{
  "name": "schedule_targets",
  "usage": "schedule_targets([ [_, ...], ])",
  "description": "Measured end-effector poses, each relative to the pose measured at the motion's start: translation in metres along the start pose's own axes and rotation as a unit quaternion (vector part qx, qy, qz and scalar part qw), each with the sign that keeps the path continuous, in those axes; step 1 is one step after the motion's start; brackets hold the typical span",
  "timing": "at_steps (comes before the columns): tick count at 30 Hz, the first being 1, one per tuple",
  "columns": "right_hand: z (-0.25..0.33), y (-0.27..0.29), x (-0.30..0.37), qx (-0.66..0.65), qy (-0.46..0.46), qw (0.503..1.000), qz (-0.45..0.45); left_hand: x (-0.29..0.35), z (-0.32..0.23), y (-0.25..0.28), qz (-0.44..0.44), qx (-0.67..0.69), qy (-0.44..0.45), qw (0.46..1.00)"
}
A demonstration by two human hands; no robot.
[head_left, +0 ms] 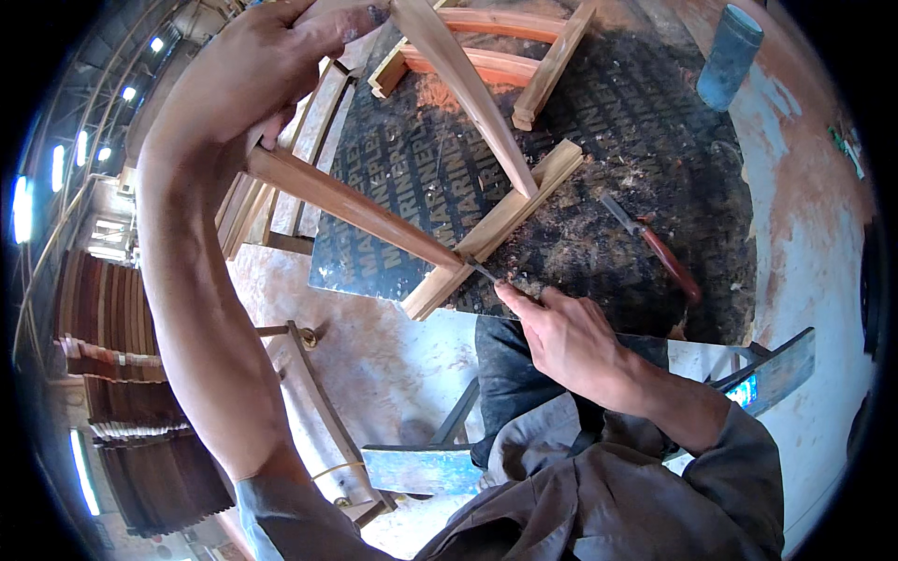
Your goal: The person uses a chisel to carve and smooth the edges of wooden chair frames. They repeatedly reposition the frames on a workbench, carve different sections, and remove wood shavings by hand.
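Note:
My left hand is raised at the upper left and grips a wooden frame, with the fingers partly hidden behind it. Two tapered slats, a left one and a right one, slope down from it to a short grooved rail lying on a dark board. Low at the centre, my right hand is closed round a thin metal-bladed tool, its handle mostly covered by the fingers. The tool's tip touches or nearly touches the joint of the left slat and the rail.
A red-handled chisel lies on the board to the right. Beyond stand a second frame with orange curved slats and a blue cup. Wood dust and shavings litter the board. Stacked brown wood pieces fill the far left.

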State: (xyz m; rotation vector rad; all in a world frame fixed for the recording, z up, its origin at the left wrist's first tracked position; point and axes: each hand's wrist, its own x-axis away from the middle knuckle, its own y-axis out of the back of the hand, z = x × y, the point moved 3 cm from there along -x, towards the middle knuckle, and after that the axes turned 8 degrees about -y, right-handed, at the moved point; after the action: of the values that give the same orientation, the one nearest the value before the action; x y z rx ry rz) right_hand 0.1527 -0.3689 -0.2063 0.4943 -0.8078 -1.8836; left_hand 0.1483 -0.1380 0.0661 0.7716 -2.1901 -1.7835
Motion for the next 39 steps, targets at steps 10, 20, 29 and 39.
schedule_targets([
  [10,0.005,0.002,-0.013,-0.006,-0.003,1.000,0.013,-0.014,0.020,-0.008,-0.001,-0.004,-0.128,0.992],
  [20,-0.003,0.007,-0.004,0.003,-0.019,0.998,0.059,-0.007,0.024,-0.007,-0.003,0.031,-0.127,0.991],
  [29,0.011,-0.013,-0.031,-0.050,-0.015,0.998,-0.028,-0.001,0.009,-0.007,0.001,0.013,-0.093,0.996],
  [39,0.025,-0.007,0.031,-0.080,0.011,0.997,0.006,0.014,-0.015,0.008,-0.018,-0.144,-0.127,0.981],
])
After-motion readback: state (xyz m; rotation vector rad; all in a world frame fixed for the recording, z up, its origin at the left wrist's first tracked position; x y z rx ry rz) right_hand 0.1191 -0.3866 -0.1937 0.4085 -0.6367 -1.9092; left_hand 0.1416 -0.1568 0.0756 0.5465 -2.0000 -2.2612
